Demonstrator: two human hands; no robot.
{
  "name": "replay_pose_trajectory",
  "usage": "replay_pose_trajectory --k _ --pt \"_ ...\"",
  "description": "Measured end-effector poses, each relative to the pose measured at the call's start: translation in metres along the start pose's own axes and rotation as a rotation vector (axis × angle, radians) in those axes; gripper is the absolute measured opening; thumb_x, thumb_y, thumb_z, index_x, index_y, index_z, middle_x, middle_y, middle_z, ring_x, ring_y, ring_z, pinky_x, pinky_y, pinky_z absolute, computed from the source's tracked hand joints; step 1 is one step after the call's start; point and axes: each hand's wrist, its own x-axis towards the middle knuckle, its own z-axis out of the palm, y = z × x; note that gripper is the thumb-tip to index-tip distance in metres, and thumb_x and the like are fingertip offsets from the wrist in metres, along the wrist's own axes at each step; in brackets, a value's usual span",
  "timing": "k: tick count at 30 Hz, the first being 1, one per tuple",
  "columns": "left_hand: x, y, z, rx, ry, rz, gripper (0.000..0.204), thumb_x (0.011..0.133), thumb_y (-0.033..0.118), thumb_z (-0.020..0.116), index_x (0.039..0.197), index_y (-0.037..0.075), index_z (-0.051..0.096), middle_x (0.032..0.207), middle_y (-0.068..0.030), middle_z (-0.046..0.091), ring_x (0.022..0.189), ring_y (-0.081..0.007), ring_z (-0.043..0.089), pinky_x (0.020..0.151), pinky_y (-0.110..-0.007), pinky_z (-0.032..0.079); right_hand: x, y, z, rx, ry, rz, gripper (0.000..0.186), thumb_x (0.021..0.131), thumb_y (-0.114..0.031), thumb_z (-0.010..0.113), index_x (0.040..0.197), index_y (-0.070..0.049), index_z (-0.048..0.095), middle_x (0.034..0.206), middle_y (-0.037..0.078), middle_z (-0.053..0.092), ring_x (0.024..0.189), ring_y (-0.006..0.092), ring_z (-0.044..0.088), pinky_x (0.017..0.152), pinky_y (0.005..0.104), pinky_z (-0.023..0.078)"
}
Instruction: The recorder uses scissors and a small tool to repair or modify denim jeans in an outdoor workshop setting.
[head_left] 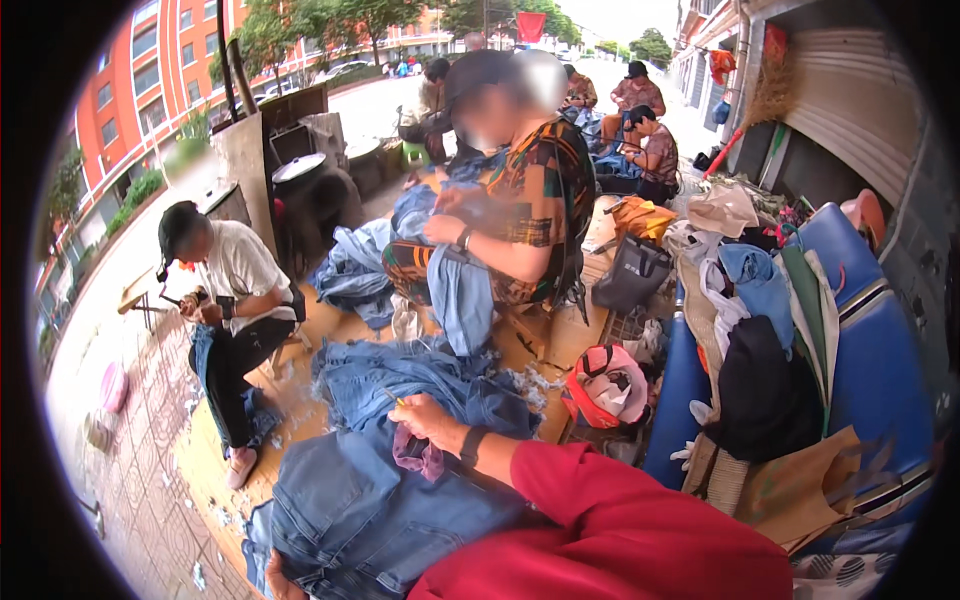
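Blue denim jeans [330, 490] are spread over my lap in the lower middle. At their lower left edge my left hand [279, 578] is closed on the denim, its fingers partly hidden by the cloth and the picture's rim. My right hand [428, 420], wearing a dark wristband, is held above the jeans. Between its fingers is a small thin yellow tool [392, 397], too small to tell its kind. A purple cloth strip [419, 455] hangs beneath that hand. Just beyond lies a heap of frayed denim [385, 370].
A person in a patterned shirt [545, 170] sits ahead with denim; another in white [240, 265] works at left. At right, blue seats [885, 370] carry clothes, a black bag [632, 272] and a red-pink bag [600, 385]. Scraps litter the wooden boards [215, 480].
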Motion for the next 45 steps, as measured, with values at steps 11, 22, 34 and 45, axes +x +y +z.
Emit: replay_pose_trajectory --k 11,22,34,45 --pt "0.042 0.107 0.095 0.183 -0.277 0.286 0.046 0.091 0.031 0.047 0.124 -0.002 0.047 0.123 -0.0136 0.054 0.111 -0.0284 0.053 0.097 -0.042 0.040 -0.041 -0.128 -0.008 0.376 0.139 -0.205 0.011 0.079 -0.015 0.061 0.074 -0.010 0.051 0.056 -0.008 0.038 0.043 0.0025 0.032 0.038 0.0184 0.023" --pt "-0.006 0.086 0.026 0.467 0.002 0.415 0.058 0.088 0.038 0.049 0.130 -0.002 0.041 0.126 -0.0154 0.049 0.115 -0.0302 0.048 0.095 -0.042 0.040 -0.111 -0.101 -0.034 -0.036 0.050 -0.302 0.022 0.083 -0.024 0.058 0.072 -0.007 0.051 0.055 -0.002 0.046 0.045 0.0074 0.047 0.040 0.0234 0.035" --pt "-0.019 -0.059 -0.009 0.494 0.279 -0.179 0.047 0.082 0.022 0.051 0.124 0.000 0.047 0.117 -0.0166 0.052 0.107 -0.0317 0.050 0.090 -0.041 0.041 -0.142 0.001 -0.070 0.219 0.138 0.156 0.016 0.083 -0.016 0.060 0.073 -0.009 0.050 0.057 -0.007 0.040 0.045 0.0022 0.034 0.039 0.0205 0.024" --pt "-0.007 -0.081 0.010 0.569 0.289 -0.236 0.042 0.077 0.006 0.053 0.119 0.003 0.052 0.108 -0.0177 0.054 0.099 -0.0332 0.052 0.086 -0.040 0.043 -0.175 0.032 -0.082 0.063 0.168 0.241 0.015 0.082 -0.021 0.062 0.078 -0.008 0.054 0.062 -0.004 0.048 0.055 0.0069 0.048 0.049 0.0222 0.036"
